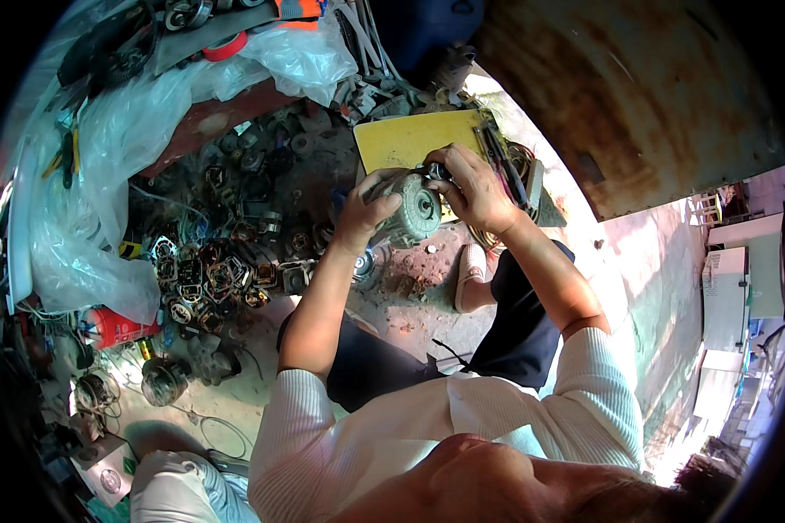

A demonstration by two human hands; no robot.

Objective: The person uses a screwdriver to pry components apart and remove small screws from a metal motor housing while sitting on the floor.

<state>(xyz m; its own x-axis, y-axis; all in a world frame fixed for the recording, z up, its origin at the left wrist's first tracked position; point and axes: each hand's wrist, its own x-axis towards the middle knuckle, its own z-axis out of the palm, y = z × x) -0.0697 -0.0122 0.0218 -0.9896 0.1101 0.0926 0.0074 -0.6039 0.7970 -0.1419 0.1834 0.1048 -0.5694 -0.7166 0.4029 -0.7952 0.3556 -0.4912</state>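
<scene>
My left hand is wrapped round the side of a dusty grey round motor casing with a ribbed, ringed face, held up above the floor between my knees. At its upper right edge my right hand pinches a small shiny round metal part, which looks like a bearing. Whether this part is fixed to the casing or only held against it, I cannot tell. Behind both hands lies a yellow board.
Long dark-handled tools lie on the board's right side. Several motor stators heap on the floor at left, under a bench draped in clear plastic. A red container stands nearer. A rusty metal sheet rises at far right.
</scene>
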